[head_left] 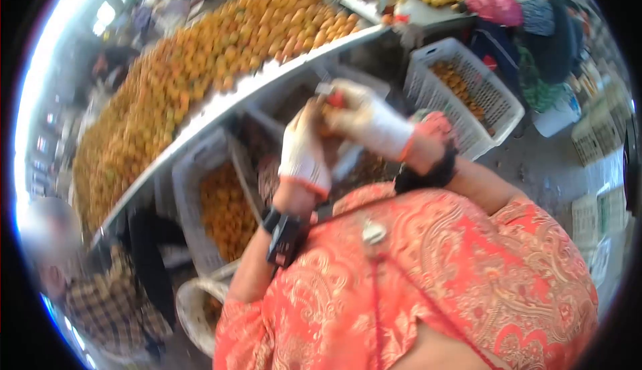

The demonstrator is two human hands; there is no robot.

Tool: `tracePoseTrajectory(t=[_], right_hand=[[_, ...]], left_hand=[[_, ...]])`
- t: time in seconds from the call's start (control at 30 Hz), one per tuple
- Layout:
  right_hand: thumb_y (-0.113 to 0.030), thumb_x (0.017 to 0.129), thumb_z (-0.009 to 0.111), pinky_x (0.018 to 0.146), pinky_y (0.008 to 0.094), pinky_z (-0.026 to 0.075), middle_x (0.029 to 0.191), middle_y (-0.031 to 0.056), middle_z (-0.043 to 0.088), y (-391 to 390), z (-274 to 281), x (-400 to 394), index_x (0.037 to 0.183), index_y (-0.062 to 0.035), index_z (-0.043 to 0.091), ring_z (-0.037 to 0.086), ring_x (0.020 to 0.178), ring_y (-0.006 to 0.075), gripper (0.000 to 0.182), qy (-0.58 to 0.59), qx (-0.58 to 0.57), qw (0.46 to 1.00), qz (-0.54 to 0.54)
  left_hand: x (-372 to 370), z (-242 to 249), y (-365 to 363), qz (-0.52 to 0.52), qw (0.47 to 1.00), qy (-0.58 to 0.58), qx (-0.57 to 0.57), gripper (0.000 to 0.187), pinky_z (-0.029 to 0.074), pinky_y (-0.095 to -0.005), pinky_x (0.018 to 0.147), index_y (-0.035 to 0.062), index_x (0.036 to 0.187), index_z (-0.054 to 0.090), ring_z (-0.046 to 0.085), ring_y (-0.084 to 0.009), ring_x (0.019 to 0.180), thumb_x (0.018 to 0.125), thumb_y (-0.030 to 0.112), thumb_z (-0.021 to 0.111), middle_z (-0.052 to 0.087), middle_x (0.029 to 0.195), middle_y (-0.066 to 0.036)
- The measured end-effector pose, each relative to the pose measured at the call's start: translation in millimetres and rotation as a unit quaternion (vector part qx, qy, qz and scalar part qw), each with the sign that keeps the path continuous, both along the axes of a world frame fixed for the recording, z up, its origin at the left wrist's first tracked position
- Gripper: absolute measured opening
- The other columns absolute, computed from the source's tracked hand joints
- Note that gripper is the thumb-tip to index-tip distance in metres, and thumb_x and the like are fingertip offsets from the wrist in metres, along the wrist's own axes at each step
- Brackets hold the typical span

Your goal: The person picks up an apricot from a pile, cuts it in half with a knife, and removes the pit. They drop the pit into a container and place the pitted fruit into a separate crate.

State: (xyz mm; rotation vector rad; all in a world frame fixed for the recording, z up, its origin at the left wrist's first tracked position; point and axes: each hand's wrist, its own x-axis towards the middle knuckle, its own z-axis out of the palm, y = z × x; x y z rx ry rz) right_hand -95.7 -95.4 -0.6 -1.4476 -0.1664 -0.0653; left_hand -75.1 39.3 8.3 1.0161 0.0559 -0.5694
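My left hand (304, 149), in a white knit glove with an orange cuff, is raised before my chest with its fingers closed around an orange-brown fruit (326, 129), mostly hidden. Touching it from the right is my right hand (374, 119), gloved the same way. Its fingers grip a small tool with a red handle (336, 98) and a pale, metal-looking end (324, 88). The exact kind of tool is too blurred to make out. Both hands are above the crates, close to the edge of a long table (234, 101).
Orange fruit (221, 42) covers the table. White crates with fruit stand left (185, 189) and right (431, 96); a white bucket (194, 313) is at lower left. A person in a checked shirt (110, 300) sits left, another person (552, 42) at upper right.
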Motion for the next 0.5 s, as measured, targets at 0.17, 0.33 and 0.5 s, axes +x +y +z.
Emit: tracePoseTrajectory(t=[0.17,0.33,0.5], right_hand=[[-0.014,0.082,0.068,0.078,0.0373,0.049,0.090,0.0141,0.064,-6.8,3.2,2.9,0.100,-0.0019,0.055,0.061,0.087,0.0217,0.026,-0.012,-0.195,0.981,-0.003],[-0.017,0.083,0.066,0.081,0.0394,0.048,0.097,0.0181,0.065,-14.8,21.7,-7.5,0.104,-0.0013,0.055,0.064,0.094,0.0291,0.029,-0.009,-0.320,0.946,0.052],[-0.019,0.086,0.066,0.080,0.0379,0.049,0.095,0.0174,0.065,-4.7,8.6,-9.5,0.102,-0.0004,0.055,0.062,0.089,0.0258,0.027,0.003,-0.235,0.972,-0.025]], left_hand=[[8.1,-15.3,4.0,-0.023,0.997,-0.064,0.031,0.030,0.020,-0.0234,0.034,0.0181,0.084,0.058,0.032,-0.0061,0.036,0.098,0.044,0.058,0.039,0.053,0.008],[6.4,-24.9,7.6,-0.039,0.990,-0.107,0.080,0.030,0.025,-0.0228,0.034,0.0153,0.079,0.058,0.038,-0.0055,0.038,0.099,0.038,0.058,0.049,0.060,0.006],[8.2,-23.4,1.8,-0.005,0.988,-0.131,0.083,0.028,0.029,-0.0210,0.038,0.0119,0.087,0.061,0.042,-0.0048,0.044,0.100,0.036,0.056,0.052,0.065,0.005]])
